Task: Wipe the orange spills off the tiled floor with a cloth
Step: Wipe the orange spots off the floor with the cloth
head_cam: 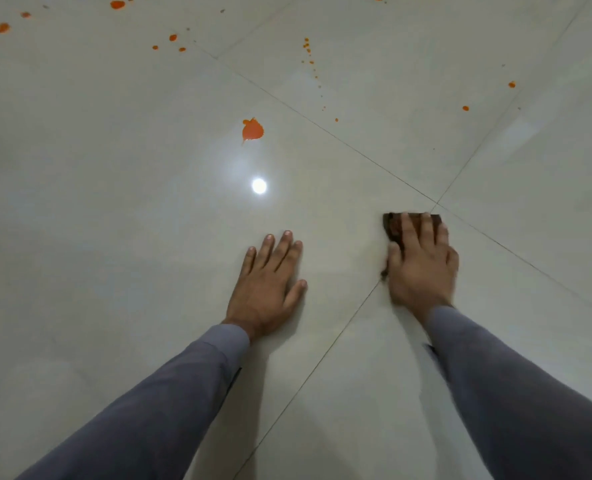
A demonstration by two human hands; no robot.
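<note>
My right hand [422, 265] presses a dark brown cloth [393, 226] flat on the pale tiled floor [114, 202], near where the tile joints cross. Most of the cloth is hidden under the palm and fingers. My left hand [268, 284] lies flat on the tile with fingers spread, holding nothing. A large orange spill [252, 129] sits ahead of the left hand. A trail of small orange drops [310, 57] runs farther off, with more orange spots [118, 4] at the far left and orange spots [511, 84] at the right.
Thin grout lines [322, 124] cross the glossy floor diagonally. A bright lamp reflection [259, 186] shines between the left hand and the large spill. Grey sleeves cover both forearms.
</note>
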